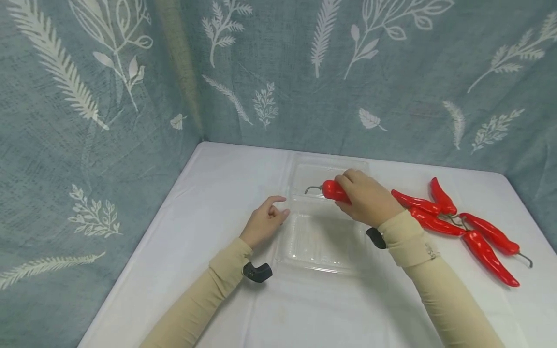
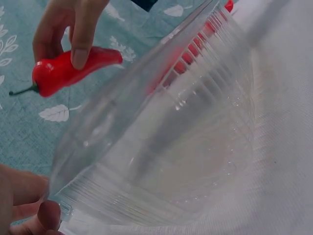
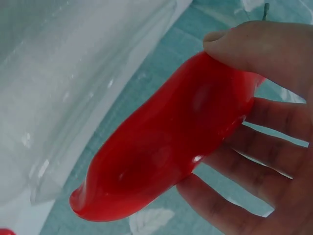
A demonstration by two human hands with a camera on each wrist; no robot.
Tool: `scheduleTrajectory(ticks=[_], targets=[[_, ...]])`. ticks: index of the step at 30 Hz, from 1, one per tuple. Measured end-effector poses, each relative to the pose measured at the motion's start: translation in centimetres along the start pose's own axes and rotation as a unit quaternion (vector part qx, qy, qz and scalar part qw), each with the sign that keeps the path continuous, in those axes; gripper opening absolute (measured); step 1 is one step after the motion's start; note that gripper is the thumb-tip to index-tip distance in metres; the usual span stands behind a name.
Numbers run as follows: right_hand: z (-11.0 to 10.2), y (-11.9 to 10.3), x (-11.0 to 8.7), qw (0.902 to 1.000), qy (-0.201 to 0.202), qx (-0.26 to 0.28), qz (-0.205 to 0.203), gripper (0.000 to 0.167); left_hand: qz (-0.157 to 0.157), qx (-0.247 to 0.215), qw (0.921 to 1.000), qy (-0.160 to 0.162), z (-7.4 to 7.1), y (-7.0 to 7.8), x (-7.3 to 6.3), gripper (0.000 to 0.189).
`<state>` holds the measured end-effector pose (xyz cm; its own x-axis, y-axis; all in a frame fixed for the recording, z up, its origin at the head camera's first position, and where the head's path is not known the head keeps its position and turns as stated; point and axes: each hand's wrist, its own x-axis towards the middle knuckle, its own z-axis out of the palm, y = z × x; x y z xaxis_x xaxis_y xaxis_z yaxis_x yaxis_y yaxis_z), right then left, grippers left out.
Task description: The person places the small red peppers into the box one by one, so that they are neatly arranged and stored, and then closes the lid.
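My right hand grips a red chili pepper above a clear plastic clamshell container. The pepper's green stem points left in the head view. In the right wrist view the thumb lies over the red chili pepper near its stem end, with the other fingers along its far side. My left hand is at the container's left side. Up close in the left wrist view, its fingers and thumb pinch the edge of the clear container at a corner. The container lies opened out, with its lid half toward the back.
Several more red chili peppers lie in a loose cluster on the right of the white-covered table. A blue-green curtain with white leaf prints hangs behind the table and along its left side.
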<state>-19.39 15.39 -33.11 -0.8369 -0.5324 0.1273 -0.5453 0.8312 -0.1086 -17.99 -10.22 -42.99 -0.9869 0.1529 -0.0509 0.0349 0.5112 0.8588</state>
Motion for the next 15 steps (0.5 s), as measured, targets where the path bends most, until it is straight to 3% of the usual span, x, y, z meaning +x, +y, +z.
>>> scheduleTrajectory(ticks=[7, 15], targets=[[1.3, -0.9, 0.8, 0.9996, -0.013, 0.001, -0.025, 0.050, -0.004, -0.006, 1.0000, -0.002, 0.1, 0.2, 0.0, 0.043], [2.9, -1.8, 1.4, 0.9980, -0.058, -0.009, -0.023, 0.050, -0.010, -0.002, 0.9999, -0.001, 0.2, 0.2, 0.0, 0.042]])
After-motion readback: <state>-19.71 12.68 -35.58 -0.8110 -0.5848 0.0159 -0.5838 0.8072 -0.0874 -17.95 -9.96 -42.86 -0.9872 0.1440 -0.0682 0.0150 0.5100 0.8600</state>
